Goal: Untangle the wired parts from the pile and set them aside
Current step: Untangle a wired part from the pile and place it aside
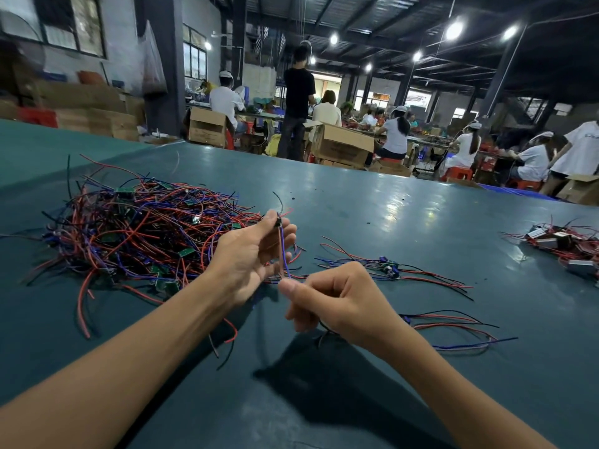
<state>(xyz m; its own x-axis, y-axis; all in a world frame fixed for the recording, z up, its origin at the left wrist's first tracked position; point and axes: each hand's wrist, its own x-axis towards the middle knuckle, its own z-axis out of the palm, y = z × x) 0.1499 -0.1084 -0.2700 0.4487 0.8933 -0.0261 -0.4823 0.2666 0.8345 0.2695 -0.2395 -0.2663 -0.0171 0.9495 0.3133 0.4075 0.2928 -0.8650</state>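
A big tangled pile (pixel 139 231) of red, blue and black wires with small green boards lies on the left of the teal table (pixel 372 215). My left hand (pixel 249 257) pinches the small black top of one wired part (pixel 282 251) just right of the pile. Its blue and red wires run down to my right hand (pixel 330 299), which pinches them between thumb and forefinger; black wires trail out below that fist. Separated wired parts lie to the right: one group (pixel 389 270) behind my right hand, another (pixel 453 328) nearer me.
A second heap of wired parts (pixel 564 244) sits at the table's far right edge. Small black bits dot the table beyond my hands. Behind the table, several seated people work among cardboard boxes (pixel 343 144) and red stools, and one person stands.
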